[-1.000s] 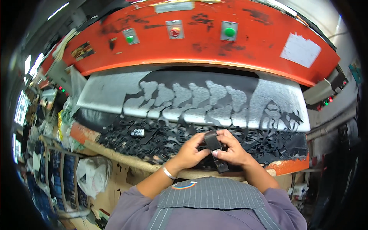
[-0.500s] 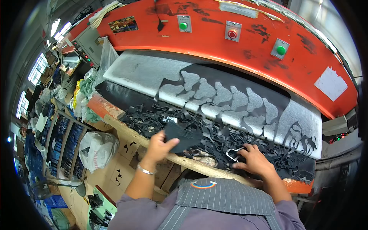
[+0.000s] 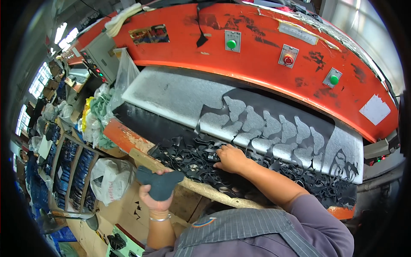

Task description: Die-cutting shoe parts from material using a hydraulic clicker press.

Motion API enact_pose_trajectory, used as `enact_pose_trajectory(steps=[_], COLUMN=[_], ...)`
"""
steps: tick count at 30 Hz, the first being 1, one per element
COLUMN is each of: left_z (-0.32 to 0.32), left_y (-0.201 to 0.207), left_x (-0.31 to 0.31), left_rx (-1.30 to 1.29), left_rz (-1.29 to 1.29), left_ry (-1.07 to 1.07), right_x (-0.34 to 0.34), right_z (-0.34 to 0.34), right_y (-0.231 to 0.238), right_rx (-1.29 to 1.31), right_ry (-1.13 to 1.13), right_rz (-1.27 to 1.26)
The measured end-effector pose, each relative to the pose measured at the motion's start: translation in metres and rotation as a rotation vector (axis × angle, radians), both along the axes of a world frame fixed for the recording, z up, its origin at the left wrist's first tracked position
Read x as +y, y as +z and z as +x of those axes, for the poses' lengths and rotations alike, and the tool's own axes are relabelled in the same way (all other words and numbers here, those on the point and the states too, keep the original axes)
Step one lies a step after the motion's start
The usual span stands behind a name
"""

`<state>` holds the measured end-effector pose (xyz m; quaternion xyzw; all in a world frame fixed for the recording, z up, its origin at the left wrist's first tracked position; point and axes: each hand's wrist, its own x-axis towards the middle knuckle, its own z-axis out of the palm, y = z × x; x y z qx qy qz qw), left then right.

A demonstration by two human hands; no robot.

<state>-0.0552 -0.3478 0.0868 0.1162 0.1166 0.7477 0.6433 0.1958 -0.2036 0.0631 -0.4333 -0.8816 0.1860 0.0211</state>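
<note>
My left hand (image 3: pixel 159 195) grips a stack of dark cut pieces (image 3: pixel 159 183) with rounded lobes, thumb in front, fingers behind. It is held before the wooden rail, beside the white bag. My right hand (image 3: pixel 231 158) reaches across the heap of black offcuts (image 3: pixel 188 150). Its fingers and thumb close around a small black object (image 3: pixel 211 157) with white print, whose kind I cannot make out. Beyond lies a black sheet (image 3: pixel 278 103) with several shaped holes, spread on the pale machine bed (image 3: pixel 171 92).
Over the bed spans a red machine beam (image 3: pixel 180 53) with green and red push buttons. A wooden rail (image 3: pixel 205 193) edges the near side. To the left stand a white plastic bag (image 3: pixel 112 180) and a rack (image 3: pixel 70 171) of dark stacked pieces.
My left hand has drawn the stack off the offcuts, back over the rail. My right hand has left the white-edged metal outline and moved left to the black object. The view has shifted.
</note>
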Motion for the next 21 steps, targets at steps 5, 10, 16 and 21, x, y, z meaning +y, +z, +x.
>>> enact_pose_trajectory(steps=[5,10,16,21], left_z=[-0.023,0.004,0.09,0.166], left_y=[0.004,-0.012,-0.005,-0.005], left_x=[0.031,0.087,0.138,0.146], left_rx=[0.064,0.249,1.063,1.864], left_rz=[-0.03,-0.02,-0.109,0.311], left_ry=[-0.092,-0.358,-0.546,-0.243], right_x=[0.041,0.039,0.014,0.003], right_z=[0.011,0.083,0.167,0.264], right_y=[0.007,0.012,-0.008,-0.001], right_rx=[0.276,0.996,1.403,1.07], right_ry=[-0.128,-0.501,-0.605,-0.7], right_rz=[-0.264,-0.845,-1.002,-0.586])
